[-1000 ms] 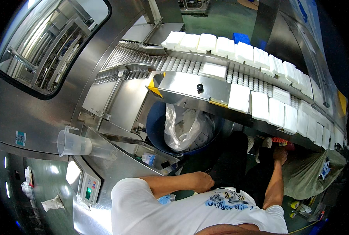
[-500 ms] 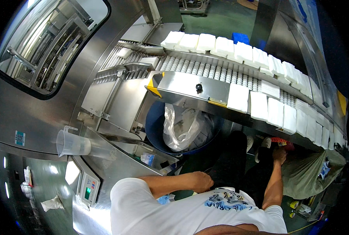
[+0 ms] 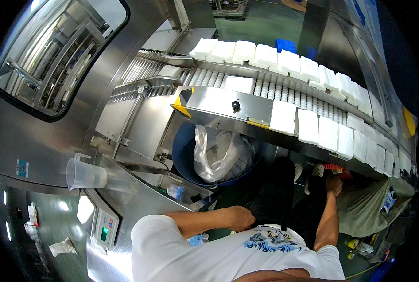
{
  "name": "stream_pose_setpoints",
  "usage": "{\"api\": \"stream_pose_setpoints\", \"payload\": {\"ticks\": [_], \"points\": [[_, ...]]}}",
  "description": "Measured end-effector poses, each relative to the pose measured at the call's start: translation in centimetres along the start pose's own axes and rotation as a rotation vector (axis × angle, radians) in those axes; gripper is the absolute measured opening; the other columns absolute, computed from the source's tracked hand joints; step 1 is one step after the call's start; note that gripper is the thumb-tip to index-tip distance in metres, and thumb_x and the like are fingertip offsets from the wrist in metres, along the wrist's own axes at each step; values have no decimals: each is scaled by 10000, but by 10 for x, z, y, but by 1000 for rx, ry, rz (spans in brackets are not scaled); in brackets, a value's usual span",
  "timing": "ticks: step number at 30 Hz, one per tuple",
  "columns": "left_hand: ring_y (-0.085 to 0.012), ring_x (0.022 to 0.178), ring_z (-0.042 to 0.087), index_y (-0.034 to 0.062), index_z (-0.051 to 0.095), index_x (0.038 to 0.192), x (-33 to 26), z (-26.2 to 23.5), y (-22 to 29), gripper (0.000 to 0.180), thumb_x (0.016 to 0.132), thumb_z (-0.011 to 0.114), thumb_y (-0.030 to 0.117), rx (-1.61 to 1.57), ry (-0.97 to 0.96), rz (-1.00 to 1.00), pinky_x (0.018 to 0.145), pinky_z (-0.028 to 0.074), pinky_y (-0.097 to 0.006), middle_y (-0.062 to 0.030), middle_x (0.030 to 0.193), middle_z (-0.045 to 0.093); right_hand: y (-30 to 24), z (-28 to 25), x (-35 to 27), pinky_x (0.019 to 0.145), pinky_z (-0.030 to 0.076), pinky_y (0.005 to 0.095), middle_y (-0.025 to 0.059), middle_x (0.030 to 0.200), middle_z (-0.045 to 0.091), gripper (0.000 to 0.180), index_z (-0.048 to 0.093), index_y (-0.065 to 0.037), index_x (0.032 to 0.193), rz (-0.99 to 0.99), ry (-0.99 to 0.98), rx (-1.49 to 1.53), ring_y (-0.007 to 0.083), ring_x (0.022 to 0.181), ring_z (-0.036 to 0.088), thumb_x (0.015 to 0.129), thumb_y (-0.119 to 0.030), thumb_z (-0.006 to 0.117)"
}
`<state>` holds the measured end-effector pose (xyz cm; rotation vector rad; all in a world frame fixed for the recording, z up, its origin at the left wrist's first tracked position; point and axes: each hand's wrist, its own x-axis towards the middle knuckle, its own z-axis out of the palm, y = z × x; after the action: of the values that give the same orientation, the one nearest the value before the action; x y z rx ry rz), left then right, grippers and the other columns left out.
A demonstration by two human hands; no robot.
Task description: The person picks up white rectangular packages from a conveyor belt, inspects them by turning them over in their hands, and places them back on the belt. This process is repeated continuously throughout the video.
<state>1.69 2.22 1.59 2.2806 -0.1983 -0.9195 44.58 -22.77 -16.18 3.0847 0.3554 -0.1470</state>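
Note:
My left hand (image 3: 241, 218) is curled closed at my lap by the top of my thigh, and no object shows in it. Over by my right knee is my right hand (image 3: 333, 184), its back toward me and its fingers mostly hidden. A red coiled thing (image 3: 333, 167) lies just beyond that hand. Neither hand touches the white folded packs, which look like tissue. One pack (image 3: 240, 84) lies on the white roller conveyor (image 3: 284, 94), and another pack (image 3: 170, 71) sits on the metal rollers. Rows of packs (image 3: 283, 117) line both sides of the conveyor.
A blue bin (image 3: 183, 162) with a clear plastic bag (image 3: 214, 164) stands before me. To the left, a steel table (image 3: 129, 192) holds a plastic measuring jug (image 3: 85, 174) and a digital scale (image 3: 105, 228). Olive cloth (image 3: 364, 211) hangs at the right. A steel machine (image 3: 45, 141) rises far left.
Packs have travelled rightward along the rollers; one now lies on the white rollers behind the metal cover. The view has shifted slightly. Both hands stay where they were.

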Motion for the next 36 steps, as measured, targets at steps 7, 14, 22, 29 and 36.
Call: {"api": "stream_pose_setpoints", "payload": {"ticks": [7, 14, 22, 29, 36], "points": [[-419, 1008, 739, -65, 713, 1044, -4, 3, -2, 426, 1001, 642, 353, 21, 20, 30, 869, 602, -488, -275, 1031, 753, 20, 30, 11, 909, 596, 513, 175, 1301, 718, 575, 721, -89, 1287, -78, 7, -133, 384, 1099, 727, 996, -573, 614], [-447, 978, 738, -33, 715, 1047, 0, -22, -3, 386, 1017, 609, 337, 1, -62, 51, 853, 598, -521, -286, 999, 750, 58, 26, 21, 847, 616, 503, 169, 1132, 765, 325, 739, -109, 1192, 57, -72, -159, 386, 1015, 755, 993, -346, 638], [-440, 842, 755, -19, 685, 1070, -5, -7, -9, 302, 1035, 582, 263, 56, 57, 67, 700, 615, -517, -290, 906, 741, -17, -22, -3, 1076, 522, 497, 177, 1301, 715, 393, 768, -53, 1161, 117, -104, 73, 386, 1265, 636, 967, -357, 612], [-449, 841, 753, 8, 672, 1108, 0, -1, -19, 256, 1023, 556, 220, 92, 43, 137, 710, 604, -529, -294, 912, 735, 5, -17, -13, 1117, 493, 486, 219, 1223, 746, 405, 777, -47, 1166, 187, -18, 75, 396, 1261, 651, 959, -346, 597], [-431, 801, 757, 6, 685, 1094, -3, 1, -20, 284, 1020, 597, 266, 131, 92, 146, 710, 619, -505, -285, 886, 739, -7, -23, -16, 1064, 529, 507, 226, 1210, 747, 381, 779, -51, 1136, 184, 109, 101, 414, 1240, 660, 947, -327, 596]]}}
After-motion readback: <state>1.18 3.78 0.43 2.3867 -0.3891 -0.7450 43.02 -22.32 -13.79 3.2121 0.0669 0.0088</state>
